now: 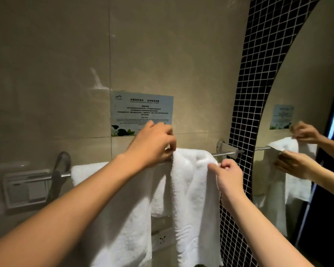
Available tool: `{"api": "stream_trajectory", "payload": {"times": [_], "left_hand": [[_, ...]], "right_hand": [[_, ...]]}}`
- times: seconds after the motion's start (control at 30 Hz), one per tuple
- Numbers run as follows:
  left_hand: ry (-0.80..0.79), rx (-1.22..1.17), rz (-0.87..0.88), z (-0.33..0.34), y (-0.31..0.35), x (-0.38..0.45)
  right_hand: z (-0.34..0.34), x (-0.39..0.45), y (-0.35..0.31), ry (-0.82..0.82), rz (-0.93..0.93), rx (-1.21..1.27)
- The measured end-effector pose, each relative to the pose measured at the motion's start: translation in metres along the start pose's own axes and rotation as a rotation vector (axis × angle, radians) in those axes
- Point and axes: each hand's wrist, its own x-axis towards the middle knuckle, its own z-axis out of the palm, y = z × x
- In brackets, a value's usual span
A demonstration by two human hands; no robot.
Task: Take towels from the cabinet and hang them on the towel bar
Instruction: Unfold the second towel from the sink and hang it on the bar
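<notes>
A metal towel bar point(223, 154) runs across the beige tiled wall between two brackets. Two white towels hang over it. The left towel point(121, 218) drapes wide and long. The right towel point(195, 199) hangs narrower, its top bunched over the bar. My left hand point(152, 144) pinches the right towel's upper left edge at the bar. My right hand point(228, 177) pinches its upper right edge just below the bar. The cabinet is out of view.
A printed notice point(142, 112) is stuck on the wall above the bar. A switch panel point(25, 189) sits at the left, a power socket point(162, 239) below between the towels. A black mosaic strip point(253, 112) and a mirror point(305, 93) lie to the right.
</notes>
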Motion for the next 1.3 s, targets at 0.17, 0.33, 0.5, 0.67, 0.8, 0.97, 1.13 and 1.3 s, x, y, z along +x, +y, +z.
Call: {"api": "stream_trajectory", "payload": {"times": [0.17,0.33,0.5,0.67,0.8,0.97,1.13,1.3], "left_hand": [[-0.132,0.016,-0.169,-0.003,-0.013,0.011],[-0.308,-0.255,-0.145,-0.002,-0.004,0.001],[-0.351,-0.148,0.060,-0.001,0.007,-0.010],[-0.242,-0.041,0.091,0.018,0.011,-0.007],[-0.271,-0.187,0.074,0.019,0.005,-0.005],[-0.253,-0.313,0.008,0.014,-0.004,0.006],[-0.232,-0.368,-0.125,0.011,-0.017,0.013],[-0.401,-0.354,-0.201,0.009,-0.023,0.011]], "right_hand": [[0.004,0.013,-0.029,-0.017,-0.043,-0.042],[0.008,0.014,-0.016,-0.034,0.028,-0.056],[0.009,0.016,-0.004,-0.061,0.129,0.053],[0.009,0.013,-0.002,-0.086,0.137,0.073],[0.000,0.006,0.008,-0.144,0.164,-0.013],[-0.007,-0.006,0.027,-0.200,0.149,-0.046],[-0.008,0.005,0.010,-0.190,0.137,0.019],[-0.006,0.016,0.001,-0.123,0.108,0.037]]}}
